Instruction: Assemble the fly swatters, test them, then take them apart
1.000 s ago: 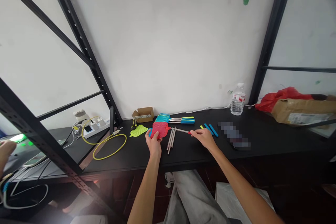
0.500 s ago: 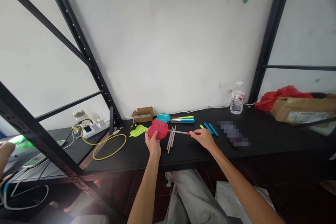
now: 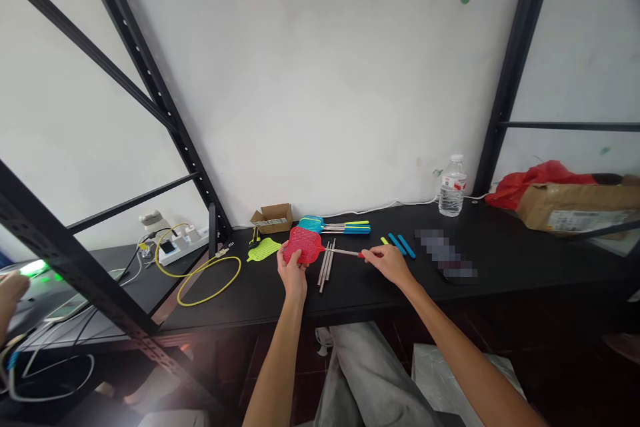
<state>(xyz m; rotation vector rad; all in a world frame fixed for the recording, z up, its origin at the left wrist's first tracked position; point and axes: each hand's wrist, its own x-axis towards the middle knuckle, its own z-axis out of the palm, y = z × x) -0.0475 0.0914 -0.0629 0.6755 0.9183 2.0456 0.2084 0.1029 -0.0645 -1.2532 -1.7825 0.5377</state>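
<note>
Red fly swatter (image 3: 303,245) sits slightly further left than one second ago, covering a blue edge then visible. Left hand (image 3: 293,275) grips its mesh head, fingers hidden beneath; right hand (image 3: 389,263) grasps the largely concealed handle, beyond loose metal rods (image 3: 325,273).

A red fly swatter (image 3: 324,249) stretches nearly level across the lower middle of the frame: perforated paddle (image 3: 304,243) at left, tapering into a thin silvery shaft (image 3: 343,251) that dips slightly rightward to a red, partly hidden handle (image 3: 361,255).
</note>
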